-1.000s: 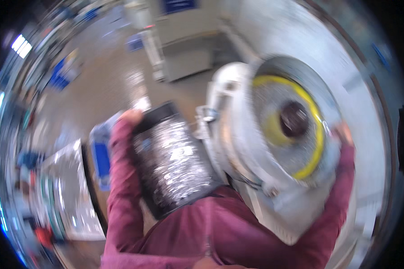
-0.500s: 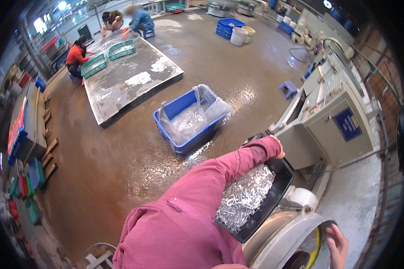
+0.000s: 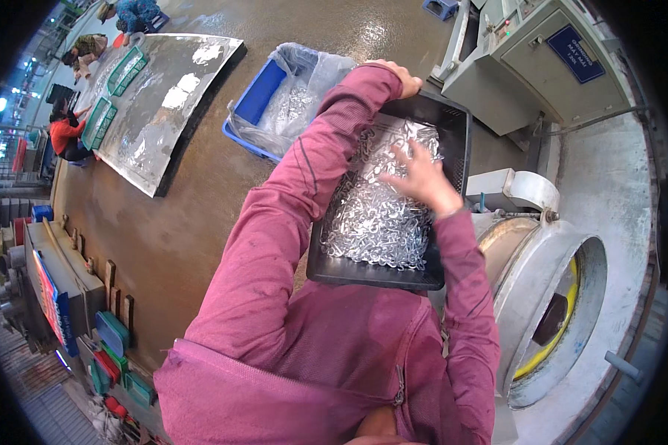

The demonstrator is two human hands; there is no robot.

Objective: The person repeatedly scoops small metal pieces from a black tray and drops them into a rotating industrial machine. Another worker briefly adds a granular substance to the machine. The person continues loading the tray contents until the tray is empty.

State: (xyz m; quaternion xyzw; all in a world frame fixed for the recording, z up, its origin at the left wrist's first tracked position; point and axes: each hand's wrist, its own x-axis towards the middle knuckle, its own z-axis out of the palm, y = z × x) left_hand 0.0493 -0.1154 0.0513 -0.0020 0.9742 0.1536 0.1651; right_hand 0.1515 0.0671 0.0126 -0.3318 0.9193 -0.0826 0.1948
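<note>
Two hands on one tray here. My right hand (image 3: 423, 178) has its fingers (image 3: 402, 154) spread wide and flat, pressed down into the pile of small shiny metal parts (image 3: 378, 215), not pinching any that I can make out, more raking or spreading. My left hand (image 3: 401, 74) is curled shut round the far rim of the black tray (image 3: 453, 126), thumb side hidden, so that's the grip carrying the weight. The near rim looks propped against my chest, but I can't tell if it's actually touching.

So the tray sits right in front of me, tilted a bit, parts heaped mostly toward the near half. Just beside it on my right is the round drum machine (image 3: 549, 311) with its mouth open and a yellow ring inside. On the floor beyond my left arm is a blue crate (image 3: 256, 104) lined with a clear bag holding more of the same parts. Further off, people crouch by a big wet metal sheet (image 3: 156, 96).

My read: I'm mid sorting or levelling the load. Next move needs a steady left grip while the right keeps sweeping, since a tilt would spill parts over the near edge.
</note>
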